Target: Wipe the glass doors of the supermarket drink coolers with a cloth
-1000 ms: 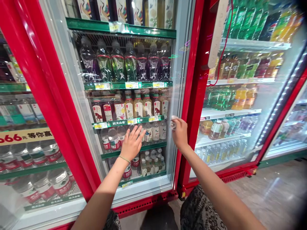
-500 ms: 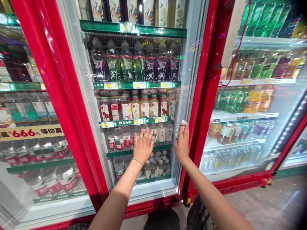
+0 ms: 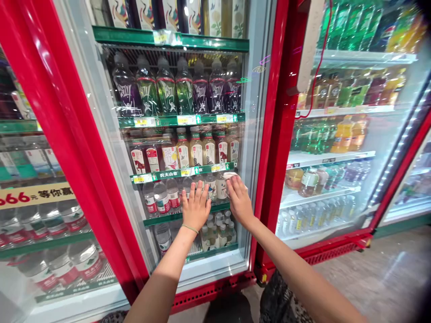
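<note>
My left hand (image 3: 195, 206) lies flat with fingers spread against the glass door (image 3: 175, 148) of a red drinks cooler, level with the water bottles. Just to its right, my right hand (image 3: 238, 199) presses a small white cloth (image 3: 230, 176) onto the same glass, near the door's right edge. Behind the glass stand rows of tea bottles (image 3: 188, 150) and dark drink bottles (image 3: 175, 89).
A red door frame (image 3: 276, 134) separates this cooler from another (image 3: 343, 134) on the right, stocked with green and orange drinks. A further glass door (image 3: 37, 188) with water bottles is on the left. Tiled floor (image 3: 387, 278) lies at the lower right.
My right hand with the cloth has slid left along the glass, from the door's right edge toward my left hand. My left hand has settled flat on the glass.
</note>
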Demonstrator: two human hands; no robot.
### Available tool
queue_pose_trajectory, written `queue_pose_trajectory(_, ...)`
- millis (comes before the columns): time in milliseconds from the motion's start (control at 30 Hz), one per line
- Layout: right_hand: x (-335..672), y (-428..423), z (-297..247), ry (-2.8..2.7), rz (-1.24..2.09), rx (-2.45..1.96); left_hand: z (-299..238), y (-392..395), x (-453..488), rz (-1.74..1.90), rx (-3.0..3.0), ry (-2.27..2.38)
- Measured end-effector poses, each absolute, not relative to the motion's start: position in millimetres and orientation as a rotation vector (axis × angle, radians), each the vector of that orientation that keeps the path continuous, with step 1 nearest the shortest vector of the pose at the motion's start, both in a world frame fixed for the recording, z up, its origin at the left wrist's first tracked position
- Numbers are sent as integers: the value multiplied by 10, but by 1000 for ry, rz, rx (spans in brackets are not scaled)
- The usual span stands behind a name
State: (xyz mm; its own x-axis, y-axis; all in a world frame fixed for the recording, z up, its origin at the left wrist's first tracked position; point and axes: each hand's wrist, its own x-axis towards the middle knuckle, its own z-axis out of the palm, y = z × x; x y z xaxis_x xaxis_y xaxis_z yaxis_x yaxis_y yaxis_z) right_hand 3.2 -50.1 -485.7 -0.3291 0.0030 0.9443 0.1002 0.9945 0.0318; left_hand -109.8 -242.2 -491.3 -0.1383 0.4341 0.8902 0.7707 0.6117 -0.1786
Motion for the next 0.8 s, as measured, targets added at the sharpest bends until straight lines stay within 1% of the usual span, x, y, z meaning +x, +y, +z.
queue_pose_trajectory(67,34,-475,-4816,-1925,-126,-6,-4910,-2425,-1094,-395,-979,-1761)
queue_pose_trajectory(233,59,-470,-4978,-1687,130,-347,-4905,-2427,-1086,-387,-978,-1738)
queue_pose_trajectory(267,56,-503,-5026,-1725,117,-330,-4907,-2423,-1086,-396,-977,-1730)
queue_pose_trajectory(333,37,-563,-5056,-1862,15,-154,-4909,-2416,-1085,-425,-981,-1713)
queue_pose_trajectory(400,14,-570,-4982,-1934,-43,-35,-4906,-2419,-1083,-442,-990,-1703)
queue_pose_trajectory(433,4,-549,-4925,-1927,-25,-44,-4902,-2425,-1082,-439,-992,-1703)
queue_pose_trajectory(533,-8,-467,-4819,-1749,178,-297,-4892,-2446,-1080,-397,-990,-1713)
queue_pose_trajectory(600,-5,-465,-4848,-1678,265,-397,-4893,-2449,-1080,-382,-985,-1710)
queue_pose_trajectory(667,6,-506,-4904,-1748,242,-339,-4899,-2439,-1082,-391,-982,-1702)
queue_pose_trajectory(800,23,-556,-4877,-1931,40,-64,-4909,-2421,-1084,-404,-983,-1719)
